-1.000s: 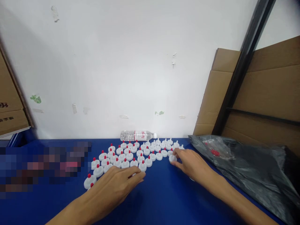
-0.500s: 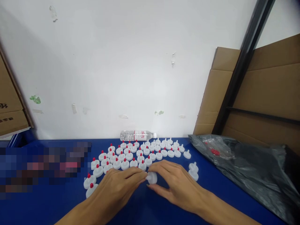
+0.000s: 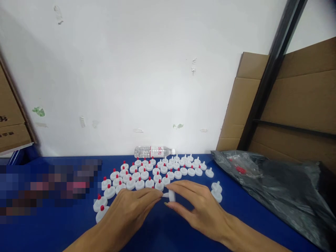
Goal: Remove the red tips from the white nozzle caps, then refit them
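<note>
My right hand [image 3: 195,204] holds a white plastic nozzle cap [image 3: 172,196] by its round base, between thumb and fingers. The cap lies on its side in the air, with its spout pointing left. The fingers of my left hand [image 3: 133,208] are closed around the spout's end and hide it, so I cannot see whether a red tip is there. Behind my hands, several white caps with red tips [image 3: 140,183] stand upright on the blue table [image 3: 162,231]. Several caps with bare spouts [image 3: 209,173] are grouped toward the back right.
A clear water bottle [image 3: 149,152] lies along the wall. On the right, a dark plastic bag [image 3: 283,189] carries a clear bag of small red pieces [image 3: 240,170]. Cardboard [image 3: 244,101] leans beside a black post [image 3: 262,84]. A pixelated area covers the left side.
The nozzle cap has turned in my right hand, so its base now shows edge-on and its spout is more visible. Both hands stay in nearly the same place.
</note>
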`<action>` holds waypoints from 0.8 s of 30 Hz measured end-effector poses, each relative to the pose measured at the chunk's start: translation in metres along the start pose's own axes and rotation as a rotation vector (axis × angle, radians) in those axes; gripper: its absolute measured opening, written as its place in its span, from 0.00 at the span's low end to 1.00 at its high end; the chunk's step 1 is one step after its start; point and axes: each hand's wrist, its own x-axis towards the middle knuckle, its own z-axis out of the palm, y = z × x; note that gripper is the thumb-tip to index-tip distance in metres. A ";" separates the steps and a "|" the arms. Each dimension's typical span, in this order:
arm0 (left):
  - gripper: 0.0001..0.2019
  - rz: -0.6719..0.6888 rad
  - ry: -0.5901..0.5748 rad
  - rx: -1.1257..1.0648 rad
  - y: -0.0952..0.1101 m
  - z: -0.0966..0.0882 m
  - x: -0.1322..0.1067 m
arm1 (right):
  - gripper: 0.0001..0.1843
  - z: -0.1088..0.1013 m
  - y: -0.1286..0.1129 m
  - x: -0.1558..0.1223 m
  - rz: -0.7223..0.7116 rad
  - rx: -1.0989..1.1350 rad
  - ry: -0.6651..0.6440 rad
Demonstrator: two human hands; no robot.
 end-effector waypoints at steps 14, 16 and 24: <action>0.13 -0.038 -0.138 -0.027 0.005 0.004 0.001 | 0.18 -0.004 -0.004 0.004 -0.068 0.093 0.054; 0.14 -0.063 -0.147 -0.098 0.008 0.004 0.000 | 0.18 -0.006 -0.006 0.004 -0.080 0.116 0.054; 0.12 -0.144 -0.161 -0.252 0.017 0.000 -0.001 | 0.22 -0.003 -0.008 0.000 -0.141 0.081 0.024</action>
